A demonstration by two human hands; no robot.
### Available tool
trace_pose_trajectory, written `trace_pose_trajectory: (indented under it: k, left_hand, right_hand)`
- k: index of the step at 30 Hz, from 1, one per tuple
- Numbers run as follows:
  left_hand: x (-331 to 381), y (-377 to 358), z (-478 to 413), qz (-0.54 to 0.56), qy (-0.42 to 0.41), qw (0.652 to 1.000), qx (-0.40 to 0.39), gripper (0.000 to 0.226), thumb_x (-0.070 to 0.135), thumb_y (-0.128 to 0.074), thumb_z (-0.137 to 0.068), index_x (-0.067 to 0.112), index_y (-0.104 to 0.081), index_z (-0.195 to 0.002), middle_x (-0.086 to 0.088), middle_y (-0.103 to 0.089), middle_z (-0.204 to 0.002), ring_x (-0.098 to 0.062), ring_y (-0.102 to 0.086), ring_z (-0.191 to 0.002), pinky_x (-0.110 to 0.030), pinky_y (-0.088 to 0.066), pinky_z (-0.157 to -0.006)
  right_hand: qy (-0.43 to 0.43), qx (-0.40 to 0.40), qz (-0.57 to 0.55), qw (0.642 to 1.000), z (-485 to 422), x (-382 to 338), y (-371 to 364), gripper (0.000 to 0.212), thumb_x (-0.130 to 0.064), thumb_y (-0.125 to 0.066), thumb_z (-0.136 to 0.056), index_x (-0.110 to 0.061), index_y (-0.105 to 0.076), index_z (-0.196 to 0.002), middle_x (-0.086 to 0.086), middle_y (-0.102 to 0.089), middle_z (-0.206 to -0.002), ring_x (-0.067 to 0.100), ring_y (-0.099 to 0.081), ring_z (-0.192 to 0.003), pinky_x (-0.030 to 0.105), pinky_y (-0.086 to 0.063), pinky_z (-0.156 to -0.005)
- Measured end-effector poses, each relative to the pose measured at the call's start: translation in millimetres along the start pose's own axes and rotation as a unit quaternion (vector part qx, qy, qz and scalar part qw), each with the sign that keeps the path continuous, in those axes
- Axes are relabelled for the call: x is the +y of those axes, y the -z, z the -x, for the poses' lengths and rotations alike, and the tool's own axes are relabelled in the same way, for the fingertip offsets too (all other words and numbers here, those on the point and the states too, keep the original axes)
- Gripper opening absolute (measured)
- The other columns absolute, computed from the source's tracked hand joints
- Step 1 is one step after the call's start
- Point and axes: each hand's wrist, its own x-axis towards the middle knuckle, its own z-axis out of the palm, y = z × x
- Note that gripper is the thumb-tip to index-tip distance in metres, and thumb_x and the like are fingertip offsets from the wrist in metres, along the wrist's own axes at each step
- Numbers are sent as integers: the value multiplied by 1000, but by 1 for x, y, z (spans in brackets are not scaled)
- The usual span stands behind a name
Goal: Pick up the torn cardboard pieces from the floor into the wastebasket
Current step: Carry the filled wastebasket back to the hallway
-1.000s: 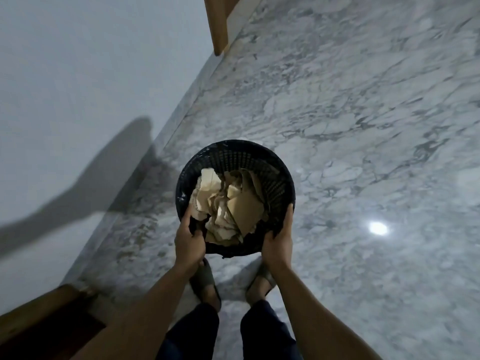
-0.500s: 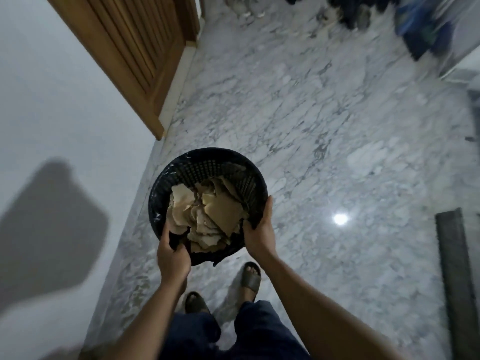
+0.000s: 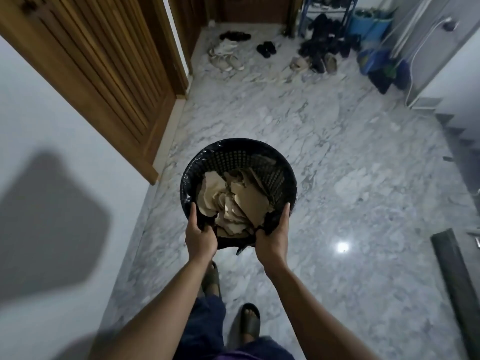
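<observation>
A round black mesh wastebasket [image 3: 240,154] with a black liner is held up in front of me above the marble floor. Several torn brown cardboard pieces [image 3: 233,203] are piled inside it. My left hand [image 3: 200,236] grips the near left rim. My right hand [image 3: 273,239] grips the near right rim. No loose cardboard shows on the floor around me.
A white wall [image 3: 52,141] and a wooden louvred door [image 3: 98,71] run along the left. Shoes [image 3: 267,48] and a shoe rack [image 3: 327,27] crowd the far end. A dark mat [image 3: 457,276] lies at the right. My sandalled feet [image 3: 249,323] stand below the basket.
The view has tilted up from the floor toward the far end of the hallway. Both hands have kept their hold on the basket, and my feet have stepped forward.
</observation>
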Motion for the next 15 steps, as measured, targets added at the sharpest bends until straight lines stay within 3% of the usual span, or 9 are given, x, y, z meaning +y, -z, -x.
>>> trace_pose_trajectory:
  k: [2,4,5,6,7,9,10,13,15]
  left_hand:
    - [11,-7,-16,0,-5,1000,-6,69,2,-43,-96,39,-25,-152,0,-30,-158,-13,-55,-122,-13,-46,-80]
    - [23,-15,-41,-4,-8,1000,-10,69,2,-43,-96,38,-24,-152,-2,-29,-159,-23,-45,-135,-24,-46,-95]
    - [31,-20,-54,-7,-7,1000,-10,69,2,-44,-96,37,-24,-152,-3,-30,-159,-25,-44,-136,-23,-46,-95]
    - [39,-26,-68,-6,-7,1000,-7,69,3,-45,-95,36,-25,-152,-4,-31,-158,-22,-51,-129,-14,-47,-85]
    - [47,-33,-83,2,-4,1000,-5,69,3,-46,-95,36,-26,-152,-4,-35,-156,-12,-61,-110,-4,-45,-68]
    - [60,-48,-112,41,11,999,-9,70,3,-47,-93,38,-29,-151,-4,-49,-145,0,-56,-65,-8,-39,-41]
    - [68,-55,-128,58,17,998,-18,70,4,-47,-93,39,-28,-151,-5,-57,-135,-5,-53,-57,-12,-38,-37]
    - [107,-80,-179,83,24,995,-55,71,6,-47,-94,43,-25,-150,2,-61,-119,-18,-55,-57,-27,-39,-40]
    - [142,-101,-213,85,17,994,-62,71,7,-45,-94,46,-25,-150,2,-63,-114,-20,-51,-55,-27,-36,-40]
  right_hand:
    - [-4,-3,-9,1000,-20,-9,-4,101,9,-44,-81,-44,0,-154,-11,-17,-162,14,-22,-148,48,-39,-112]
    - [-2,-6,-13,1000,-44,-21,-12,102,10,-45,-80,-46,0,-153,-11,-18,-162,16,-25,-147,51,-43,-109]
    - [-2,-7,-17,1000,-58,-28,-16,103,11,-45,-80,-47,-1,-153,-11,-19,-162,18,-27,-147,52,-44,-107]
    - [-2,-7,-20,1000,-73,-35,-21,103,11,-46,-80,-48,-1,-152,-11,-20,-161,19,-29,-146,53,-46,-105]
    - [-2,-7,-20,1000,-89,-42,-26,103,11,-46,-80,-49,-2,-152,-11,-22,-161,21,-32,-144,54,-47,-103]
    - [1,-2,-13,1000,-121,-57,-35,102,10,-47,-81,-48,-2,-152,-9,-24,-160,21,-33,-144,52,-49,-102]
    - [1,3,-11,1000,-138,-65,-39,101,9,-47,-82,-48,-2,-152,-8,-25,-160,20,-32,-144,51,-49,-103]
    - [-1,22,-17,1000,-190,-100,-50,98,7,-48,-84,-46,-2,-153,-8,-24,-160,21,-31,-144,51,-48,-104]
    - [5,34,-28,999,-229,-127,-51,96,4,-50,-86,-47,-3,-153,-6,-26,-159,21,-34,-143,50,-48,-104]
